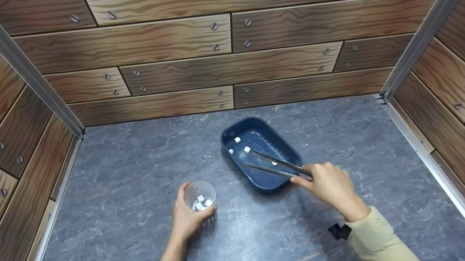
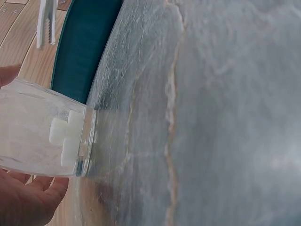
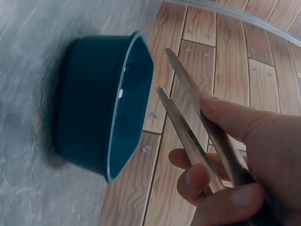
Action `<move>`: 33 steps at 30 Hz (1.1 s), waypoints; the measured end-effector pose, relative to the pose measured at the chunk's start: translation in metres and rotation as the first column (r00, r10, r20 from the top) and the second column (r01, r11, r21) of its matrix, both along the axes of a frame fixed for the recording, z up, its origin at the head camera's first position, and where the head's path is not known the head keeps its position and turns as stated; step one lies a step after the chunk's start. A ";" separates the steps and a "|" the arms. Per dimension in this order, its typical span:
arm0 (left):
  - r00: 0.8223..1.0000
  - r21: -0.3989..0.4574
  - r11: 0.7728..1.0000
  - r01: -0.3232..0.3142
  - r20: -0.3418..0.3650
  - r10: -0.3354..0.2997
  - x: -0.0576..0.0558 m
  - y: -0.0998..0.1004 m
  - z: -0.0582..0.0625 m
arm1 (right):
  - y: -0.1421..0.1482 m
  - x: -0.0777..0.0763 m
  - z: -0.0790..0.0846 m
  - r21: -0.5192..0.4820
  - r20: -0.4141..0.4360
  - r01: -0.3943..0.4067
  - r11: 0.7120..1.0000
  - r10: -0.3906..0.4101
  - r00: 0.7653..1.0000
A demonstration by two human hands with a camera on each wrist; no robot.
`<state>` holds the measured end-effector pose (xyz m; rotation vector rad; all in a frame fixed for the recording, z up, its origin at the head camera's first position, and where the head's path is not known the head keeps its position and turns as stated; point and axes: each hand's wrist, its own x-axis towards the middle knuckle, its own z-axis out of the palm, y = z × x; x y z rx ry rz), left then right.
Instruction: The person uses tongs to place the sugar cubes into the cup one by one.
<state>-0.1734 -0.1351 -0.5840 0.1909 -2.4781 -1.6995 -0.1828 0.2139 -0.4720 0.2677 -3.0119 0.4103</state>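
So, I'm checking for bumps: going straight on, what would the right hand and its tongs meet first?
Likely the white cube just past one tip of the tongs, in the blue tray; depth is unclear, so they might pass over.

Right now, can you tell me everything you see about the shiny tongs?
The tongs look like silvery metal, with two long, narrow arms and little teeth at the tips. They are open: the tips stand apart with nothing between them. The right hand holds them between thumb and fingers, hiding their back end. They reach out over the blue tub, their tips above its rim, so they touch none of the white cubes inside. Only the hand touches them.
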 end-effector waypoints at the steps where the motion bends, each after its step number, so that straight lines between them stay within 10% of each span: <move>1: 1.000 0.002 1.000 -0.002 -0.001 0.002 0.000 0.000 0.000 | 0.002 -0.001 -0.001 0.003 0.007 0.006 1.000 -0.006 1.000; 33: 1.000 -0.002 1.000 -0.006 0.007 0.006 0.001 0.001 0.000 | 0.031 -0.023 0.001 0.170 0.152 0.064 0.983 -0.091 0.984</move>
